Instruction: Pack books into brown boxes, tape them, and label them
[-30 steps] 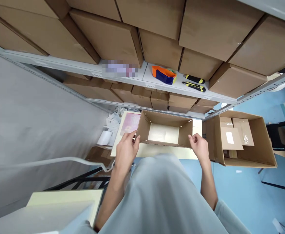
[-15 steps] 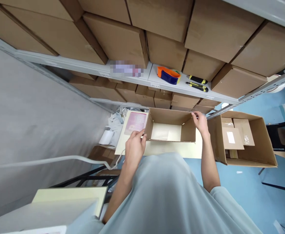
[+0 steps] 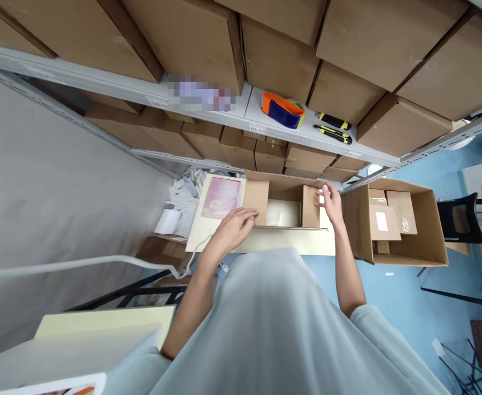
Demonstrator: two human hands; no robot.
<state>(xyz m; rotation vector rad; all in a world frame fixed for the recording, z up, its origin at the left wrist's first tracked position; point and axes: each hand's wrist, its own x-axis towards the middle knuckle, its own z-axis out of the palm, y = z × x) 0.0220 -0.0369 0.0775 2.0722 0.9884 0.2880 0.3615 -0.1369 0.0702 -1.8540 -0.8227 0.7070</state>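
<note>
An open cardboard box [image 3: 287, 190] stands on the pale yellow tabletop [image 3: 290, 242] in front of me. Its two short side flaps are folded inward, and a pale surface shows at the bottom between them. My left hand [image 3: 236, 225] lies over the left flap [image 3: 255, 197], fingers stretched out with their tips on the cardboard. At the other end, my right hand [image 3: 330, 204] has its fingers apart against the right flap [image 3: 310, 207]. Neither hand grips anything.
A pink printed sheet [image 3: 223, 196] lies left of the box. Above, a shelf [image 3: 249, 109] bears cartons, tape rolls [image 3: 282, 111] and utility knives [image 3: 333, 129]. A large carton [image 3: 428, 219] holding smaller boxes stands at right. A white cable [image 3: 101, 262] crosses at left.
Both short side flaps have gone from upright to folded inward. My hands have moved from the box's ends onto these flaps, their fingers now extended. The view has shifted slightly.
</note>
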